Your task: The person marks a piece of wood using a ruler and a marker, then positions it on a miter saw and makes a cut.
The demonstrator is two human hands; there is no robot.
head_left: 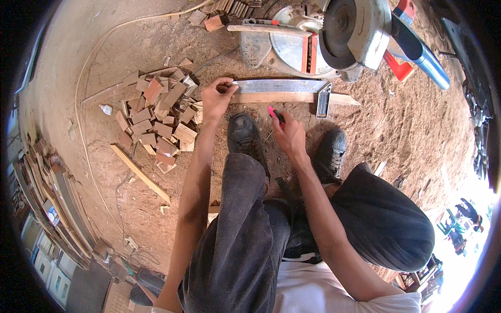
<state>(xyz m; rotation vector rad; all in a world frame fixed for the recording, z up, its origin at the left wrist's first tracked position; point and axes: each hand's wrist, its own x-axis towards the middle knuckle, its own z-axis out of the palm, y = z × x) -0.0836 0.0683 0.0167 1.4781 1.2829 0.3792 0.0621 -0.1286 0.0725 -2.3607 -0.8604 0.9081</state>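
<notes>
My left hand (218,96) pinches the left end of a try square's long steel blade (279,86). The square's short handle (323,101) lies across a narrow wooden strip (279,97) at its right part, and the blade runs along the strip's far edge. Just nearer to me, my right hand (290,136) is closed round a pink and black pen-like tool (271,111). Its pink end points toward the strip without touching it; its exact kind is hard to make out.
Beyond the strip stands a miter saw (342,31) with a wooden piece (269,29) across its base. A heap of short wood offcuts (162,112) lies left of my left hand. One yellowish batten (141,173) rests nearer. A hose (83,125) curves along the left.
</notes>
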